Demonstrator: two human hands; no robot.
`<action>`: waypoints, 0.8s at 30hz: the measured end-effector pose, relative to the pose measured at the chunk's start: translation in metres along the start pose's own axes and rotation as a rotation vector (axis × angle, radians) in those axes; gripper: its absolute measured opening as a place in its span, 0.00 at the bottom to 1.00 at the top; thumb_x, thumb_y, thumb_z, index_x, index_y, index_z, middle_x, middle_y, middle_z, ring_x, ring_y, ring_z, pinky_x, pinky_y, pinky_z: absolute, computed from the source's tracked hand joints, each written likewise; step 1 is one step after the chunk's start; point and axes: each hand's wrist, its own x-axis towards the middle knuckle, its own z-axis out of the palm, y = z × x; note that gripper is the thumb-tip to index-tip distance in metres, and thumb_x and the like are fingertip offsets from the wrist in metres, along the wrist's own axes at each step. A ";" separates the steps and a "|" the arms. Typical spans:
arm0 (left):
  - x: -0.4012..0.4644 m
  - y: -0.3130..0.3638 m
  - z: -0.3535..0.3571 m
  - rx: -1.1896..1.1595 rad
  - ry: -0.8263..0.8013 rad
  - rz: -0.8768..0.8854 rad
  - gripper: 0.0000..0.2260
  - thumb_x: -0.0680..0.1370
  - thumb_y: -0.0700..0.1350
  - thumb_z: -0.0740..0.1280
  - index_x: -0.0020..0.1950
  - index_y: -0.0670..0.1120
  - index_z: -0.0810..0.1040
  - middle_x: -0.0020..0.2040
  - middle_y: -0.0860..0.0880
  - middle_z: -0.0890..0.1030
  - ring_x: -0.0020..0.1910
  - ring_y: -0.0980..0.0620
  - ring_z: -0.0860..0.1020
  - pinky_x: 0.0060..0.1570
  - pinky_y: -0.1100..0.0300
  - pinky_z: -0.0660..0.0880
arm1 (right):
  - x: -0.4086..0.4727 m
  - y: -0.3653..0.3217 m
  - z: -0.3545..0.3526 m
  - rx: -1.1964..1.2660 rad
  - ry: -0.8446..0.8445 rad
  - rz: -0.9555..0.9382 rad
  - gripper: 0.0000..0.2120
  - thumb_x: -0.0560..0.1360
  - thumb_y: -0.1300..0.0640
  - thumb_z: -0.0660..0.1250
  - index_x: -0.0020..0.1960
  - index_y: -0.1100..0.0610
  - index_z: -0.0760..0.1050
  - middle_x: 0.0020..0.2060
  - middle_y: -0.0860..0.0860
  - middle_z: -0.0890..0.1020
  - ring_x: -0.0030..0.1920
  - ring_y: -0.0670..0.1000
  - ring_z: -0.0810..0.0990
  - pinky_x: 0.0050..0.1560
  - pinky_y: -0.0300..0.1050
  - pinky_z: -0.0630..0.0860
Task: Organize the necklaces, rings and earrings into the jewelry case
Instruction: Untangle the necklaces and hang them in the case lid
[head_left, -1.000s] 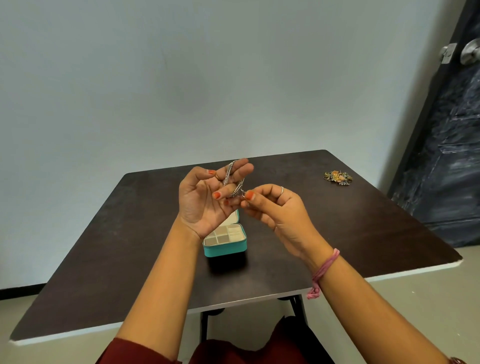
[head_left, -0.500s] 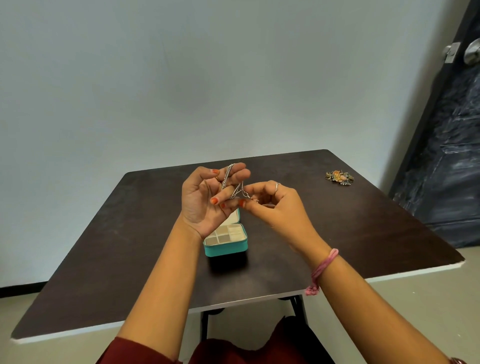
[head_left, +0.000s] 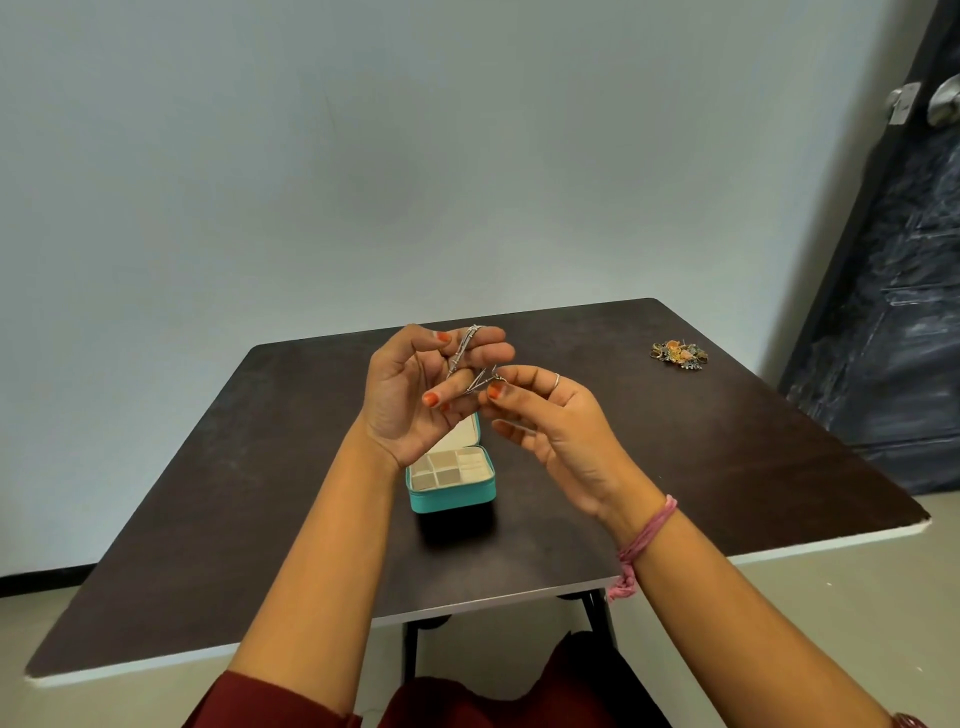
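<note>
A small teal jewelry case (head_left: 451, 493) lies open on the dark table, showing cream compartments, its lid partly hidden behind my hands. Above it my left hand (head_left: 410, 395) holds a silver chain necklace (head_left: 464, 345) looped over its fingers. My right hand (head_left: 545, 421) pinches the chain's lower end between thumb and forefinger, the other fingers spread. A pile of colourful jewelry (head_left: 678, 354) rests at the table's far right, apart from both hands.
The dark table (head_left: 234, 509) has a white edge, and its front rim is near my lap. A dark door (head_left: 893, 291) with a metal handle stands at the right. A plain wall runs behind the table.
My right hand shifted a little and its lower fingers have spread apart while still pinching the chain. My left hand keeps the necklace raised over the case.
</note>
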 end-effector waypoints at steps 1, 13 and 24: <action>0.000 0.000 0.000 -0.003 -0.001 0.001 0.20 0.60 0.51 0.73 0.47 0.41 0.84 0.43 0.46 0.85 0.17 0.60 0.65 0.29 0.67 0.65 | 0.000 0.000 0.001 -0.032 0.017 -0.031 0.06 0.73 0.63 0.69 0.47 0.54 0.80 0.40 0.50 0.84 0.43 0.47 0.82 0.47 0.41 0.77; 0.000 -0.003 0.009 0.033 0.053 0.030 0.16 0.68 0.49 0.62 0.45 0.42 0.85 0.40 0.48 0.84 0.18 0.59 0.64 0.27 0.67 0.62 | 0.003 0.006 -0.004 -0.529 0.225 -0.372 0.05 0.73 0.59 0.72 0.47 0.50 0.79 0.39 0.44 0.82 0.40 0.41 0.79 0.43 0.40 0.78; 0.000 -0.004 0.015 -0.077 0.156 -0.053 0.17 0.73 0.51 0.60 0.44 0.41 0.84 0.24 0.55 0.67 0.15 0.59 0.61 0.26 0.66 0.52 | 0.006 0.013 -0.014 -1.060 0.303 -0.886 0.02 0.72 0.58 0.68 0.44 0.54 0.78 0.43 0.45 0.82 0.44 0.45 0.78 0.51 0.45 0.71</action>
